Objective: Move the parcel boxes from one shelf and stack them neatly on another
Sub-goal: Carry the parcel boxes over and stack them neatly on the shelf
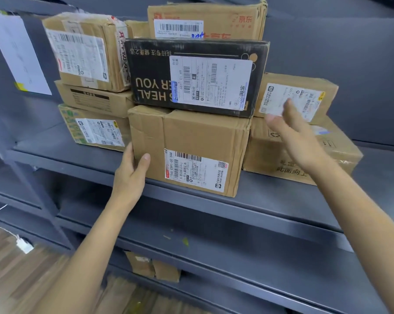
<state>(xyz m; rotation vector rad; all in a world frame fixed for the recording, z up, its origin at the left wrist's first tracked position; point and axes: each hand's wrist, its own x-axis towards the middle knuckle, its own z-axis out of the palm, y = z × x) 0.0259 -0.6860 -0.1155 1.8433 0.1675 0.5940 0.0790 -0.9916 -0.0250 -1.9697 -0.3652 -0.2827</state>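
The left hand (pixel 132 171) held the lower left corner of a large brown carton (pixel 189 150), thumb on its labelled front face and fingers wrapped round its left side. That carton stood at the front edge of a grey metal shelf (pixel 282 200). Directly above the left hand, a black box (pixel 196 78) with a white shipping label lay on top of the carton, its printing upside down.

The right hand (pixel 289 130) was raised with fingers straight and slightly spread, gripping nothing. It was in front of a small brown box (pixel 298 96) that rested on a flat brown carton (pixel 305 152); contact with either could not be confirmed.

To the left of the left hand stood a green-printed box (pixel 96 128), with two further brown boxes stacked above it. A tall brown box (pixel 207 19) with red lettering stood behind the black box. Below both hands, on a lower level, two small cartons (pixel 153 266) were seen.
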